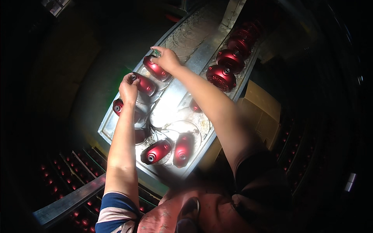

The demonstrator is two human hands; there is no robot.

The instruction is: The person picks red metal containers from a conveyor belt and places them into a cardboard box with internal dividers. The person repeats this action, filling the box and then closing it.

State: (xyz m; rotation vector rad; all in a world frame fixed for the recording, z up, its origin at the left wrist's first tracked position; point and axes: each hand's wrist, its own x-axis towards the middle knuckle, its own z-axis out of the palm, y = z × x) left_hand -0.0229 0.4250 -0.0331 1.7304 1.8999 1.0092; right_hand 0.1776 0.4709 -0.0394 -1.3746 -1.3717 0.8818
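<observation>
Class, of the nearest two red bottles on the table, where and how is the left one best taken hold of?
Probably mid-body on the left red bottle, from above, thumb and fingers on its long sides: its body looks narrow across, and a gap separates it from the right red bottle. Avoid the left one's open neck.

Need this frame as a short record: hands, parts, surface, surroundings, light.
left hand: fingers on a red part, grip unclear
right hand: fingers on another red part, farther up the table, grip unclear
near end: two red parts side by side
right side: row of red parts
surface: metal table
beside table, right: cardboard box
light: bright patch mid-table, dark surroundings
</observation>
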